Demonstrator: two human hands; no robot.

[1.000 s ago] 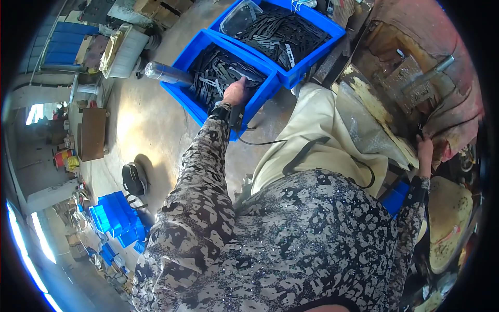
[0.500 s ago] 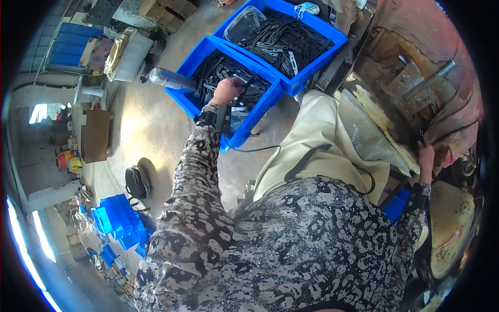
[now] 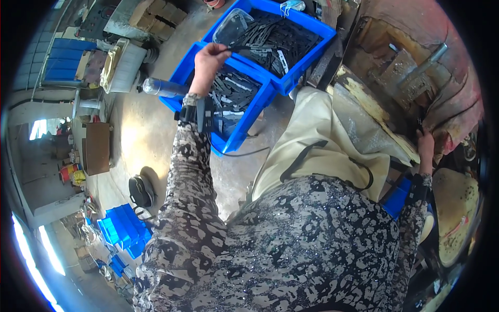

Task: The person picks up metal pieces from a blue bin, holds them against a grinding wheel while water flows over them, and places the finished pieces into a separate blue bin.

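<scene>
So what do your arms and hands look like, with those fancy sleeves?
The left hand and right hand have no gloves. The left sleeve and right sleeve are long, with a blotchy black-and-grey print. There's a dark band around the left wrist with a small dark box on it, and a thin dark cable trailing away. The right wrist has something dark too.

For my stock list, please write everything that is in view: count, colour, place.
Bins: two, blue, upper middle
Slotted strips: many, black and grey, both bins
Tub: one, clear, farther bin
Face mask: one, pale blue, farther bin's rim
Cylinder: one, clear, nearer bin's left
Stacked bins: several, blue, lower left
Cardboard boxes: several, brown, upper left
Metal rod: one, grey, upper right
Cloth: one, reddish, right
Apron: one, cream, lap
Clutter: uncountable, mixed, both sides
Left hand: one, bare, over bins, pinching strip
Right hand: one, bare, by cloth
</scene>
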